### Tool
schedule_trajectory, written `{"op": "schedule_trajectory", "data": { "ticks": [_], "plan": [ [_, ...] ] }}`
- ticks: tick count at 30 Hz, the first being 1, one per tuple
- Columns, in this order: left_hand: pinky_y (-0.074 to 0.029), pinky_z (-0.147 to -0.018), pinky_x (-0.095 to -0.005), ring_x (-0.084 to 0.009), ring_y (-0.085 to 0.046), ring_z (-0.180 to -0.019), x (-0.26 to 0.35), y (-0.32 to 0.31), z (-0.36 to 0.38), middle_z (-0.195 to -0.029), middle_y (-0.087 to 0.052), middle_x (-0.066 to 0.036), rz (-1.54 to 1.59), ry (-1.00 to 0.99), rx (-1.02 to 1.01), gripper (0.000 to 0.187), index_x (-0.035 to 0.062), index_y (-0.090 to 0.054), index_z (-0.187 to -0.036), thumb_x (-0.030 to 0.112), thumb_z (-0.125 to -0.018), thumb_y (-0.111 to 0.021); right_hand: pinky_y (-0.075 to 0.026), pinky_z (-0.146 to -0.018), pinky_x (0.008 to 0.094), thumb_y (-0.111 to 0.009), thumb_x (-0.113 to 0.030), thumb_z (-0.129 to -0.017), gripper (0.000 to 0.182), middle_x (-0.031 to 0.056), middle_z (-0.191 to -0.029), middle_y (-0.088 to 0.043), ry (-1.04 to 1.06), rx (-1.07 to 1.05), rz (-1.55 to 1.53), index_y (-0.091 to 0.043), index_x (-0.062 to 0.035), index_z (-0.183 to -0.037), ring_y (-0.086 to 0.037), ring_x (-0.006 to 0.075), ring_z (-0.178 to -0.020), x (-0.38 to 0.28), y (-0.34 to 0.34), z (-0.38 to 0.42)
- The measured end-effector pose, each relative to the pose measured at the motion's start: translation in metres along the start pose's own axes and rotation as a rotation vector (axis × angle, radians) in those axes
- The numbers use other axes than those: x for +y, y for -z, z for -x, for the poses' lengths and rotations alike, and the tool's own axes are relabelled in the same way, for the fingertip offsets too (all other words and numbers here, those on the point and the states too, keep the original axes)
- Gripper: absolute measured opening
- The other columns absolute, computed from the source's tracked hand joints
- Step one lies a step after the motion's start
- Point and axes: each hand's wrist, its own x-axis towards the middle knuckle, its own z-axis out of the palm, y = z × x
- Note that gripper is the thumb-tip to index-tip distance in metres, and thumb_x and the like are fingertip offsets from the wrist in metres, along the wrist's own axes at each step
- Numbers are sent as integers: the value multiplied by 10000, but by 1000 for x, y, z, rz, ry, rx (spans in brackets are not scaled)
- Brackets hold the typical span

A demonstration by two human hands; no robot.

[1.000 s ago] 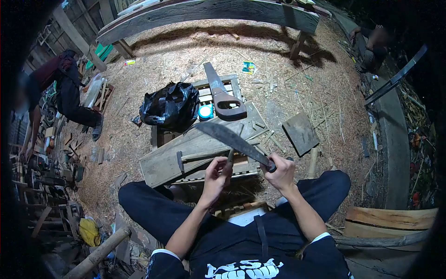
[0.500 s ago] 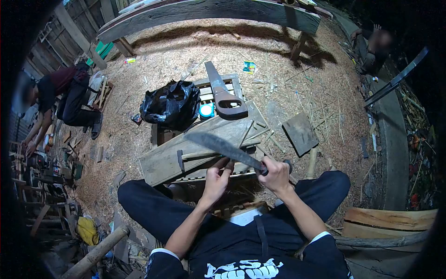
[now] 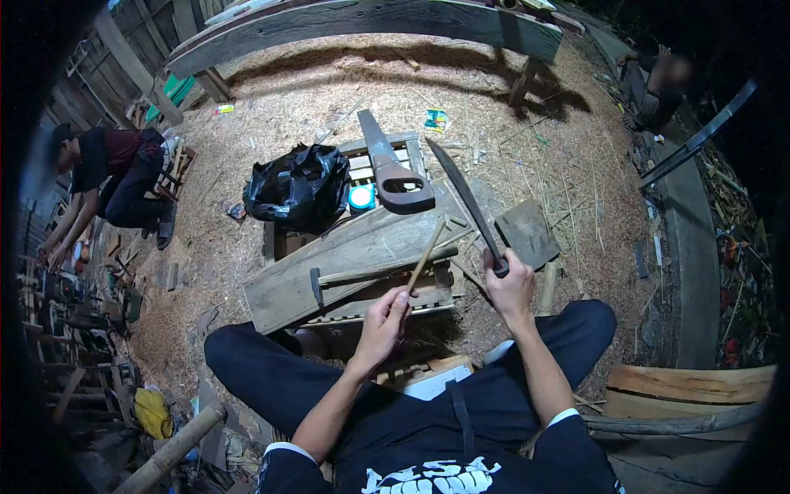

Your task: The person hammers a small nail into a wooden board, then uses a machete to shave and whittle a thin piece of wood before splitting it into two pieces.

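A machete [image 3: 462,191] with a dark curved blade points up and away from me, and my right hand [image 3: 512,286] is closed around its handle. Between the fingers of my left hand [image 3: 383,325] is a thin wooden stick [image 3: 426,258], tilted upward to the right. Stick and blade are apart. Just beyond my hands, a hammer [image 3: 317,286] lies across a wide wooden board [image 3: 280,284] on a slatted wooden crate. A handsaw [image 3: 403,188], a blue-and-white tape measure [image 3: 361,198] and a black plastic bag [image 3: 298,188] rest on the crate's far part.
A square wooden piece [image 3: 527,235] lies on the shaving-covered ground at right. A long wooden beam bench [image 3: 370,37] spans the far side. One person [image 3: 123,177] bends down at left; another person [image 3: 654,82] sits at far right. A bamboo pole [image 3: 169,449] is near-left.
The machete has swung from pointing left across the stick to pointing up and away, with my right hand shifting slightly right. The stick in my left hand now shows tilted upward.
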Motion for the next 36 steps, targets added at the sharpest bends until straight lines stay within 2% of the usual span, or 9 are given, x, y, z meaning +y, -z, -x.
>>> {"op": "schedule_trajectory", "data": {
  "ticks": [6, 10, 17, 20, 25, 29, 31, 32, 36],
  "plan": [
    [-397, -548, -301, -83, -516, -637, -15, -3, -12, -734, -599, -26, -221, -137, 171, 301, -41, -677, -1128, 226, -1064, -553, -496, -548, 484, -696, -173, -708, 169, 119, -629, -635, 298, -76, -13, -589, -111, -823, -661, 353, -573, -14, -9, 31],
    [-431, -529, -375, -156, -559, -556, -10, -10, -11, -673, -634, -160, -382, -154, 247, 207, -75, -706, -1013, 94, -993, -589, -497, -527, 466, -708, -164, -730, 155, 136, -619, -636, 348, -159, 29, -599, -100, -820, -654, 352, -556, -24, -23, 43],
    [-414, -519, -422, -292, -572, -508, -3, -14, -5, -623, -554, -247, -525, -192, 276, 188, -96, -642, -827, 50, -938, -598, -505, -495, 445, -712, -173, -763, 139, 122, -574, -611, 469, -124, 15, -598, -107, -806, -659, 318, -528, -17, -36, 35],
    [-406, -521, -424, -305, -555, -503, -2, -11, -8, -612, -540, -243, -523, -270, 277, 206, -97, -601, -790, 52, -932, -599, -506, -493, 435, -691, -162, -794, 125, 125, -571, -611, 513, -114, 30, -596, -81, -797, -658, 318, -525, -15, -34, 27],
    [-398, -529, -377, -179, -478, -532, 5, -15, -6, -643, -530, -201, -394, -216, 258, 224, -86, -654, -916, 110, -1006, -597, -536, -538, 439, -686, -176, -826, 118, 153, -612, -636, 461, -140, 73, -614, -86, -798, -695, 334, -608, 3, -41, 21],
    [-406, -545, -331, -107, -476, -608, 8, 12, 28, -679, -546, -102, -514, -281, 183, 267, -68, -663, -1059, 180, -1061, -563, -553, -624, 502, -694, -180, -830, 119, 194, -738, -705, -86, -67, 251, -659, -66, -819, -716, 381, -692, 50, 1, -41],
    [-380, -538, -291, -76, -448, -613, -5, 16, 19, -695, -531, 7, -183, -61, 292, 288, -46, -673, -1106, 212, -1079, -549, -555, -692, 524, -723, -178, -801, 145, 212, -762, -709, -105, -36, 245, -685, -68, -888, -712, 418, -737, 48, 13, -37],
    [-338, -529, -248, -41, -411, -625, -5, 23, 13, -728, -473, 78, -90, 4, 180, 316, -11, -669, -1163, 266, -1090, -535, -552, -709, 533, -732, -184, -793, 163, 217, -747, -701, -107, -28, 172, -688, -67, -898, -707, 431, -742, 42, 15, -26],
    [-308, -515, -225, -25, -386, -605, 13, 5, -2, -707, -430, 74, 94, 76, 21, 342, 32, -647, -1207, 323, -1100, -503, -527, -675, 526, -735, -207, -774, 187, 205, -699, -678, -52, -65, 80, -663, -66, -873, -695, 417, -693, 16, -2, 0]
  ]
}}
